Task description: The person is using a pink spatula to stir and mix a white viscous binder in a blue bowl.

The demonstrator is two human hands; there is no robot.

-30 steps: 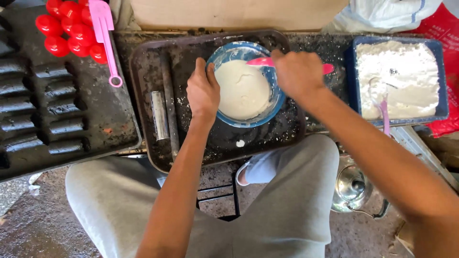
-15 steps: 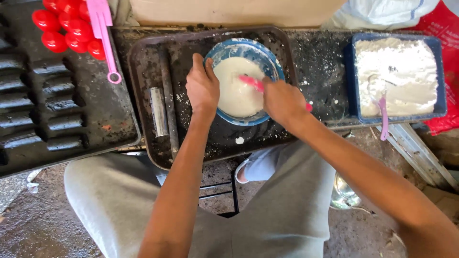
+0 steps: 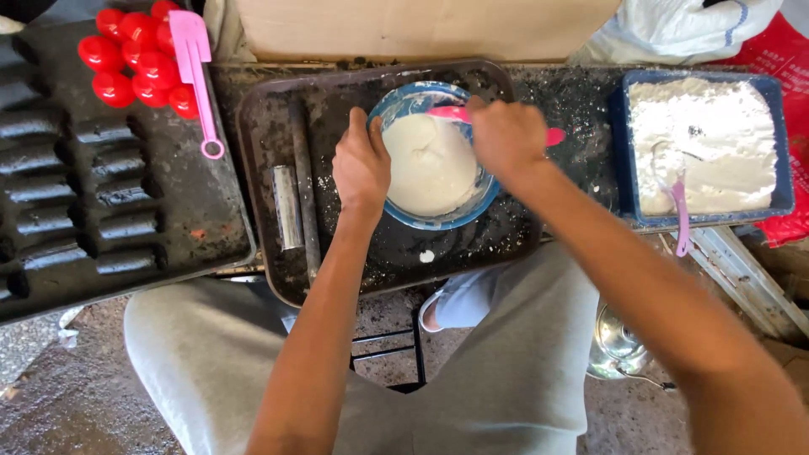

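While left hand grips the rim of the blue bowl, fingers curled on its left edge, right hand is closed around a pink spatula dipped in white batter. Bowl sits on a dark tray under both hands. Blue tub of white powder right of right hand; red balls far left of left hand.

glossy plastic bowl, smooth wet batter, matt sooty metal tray.
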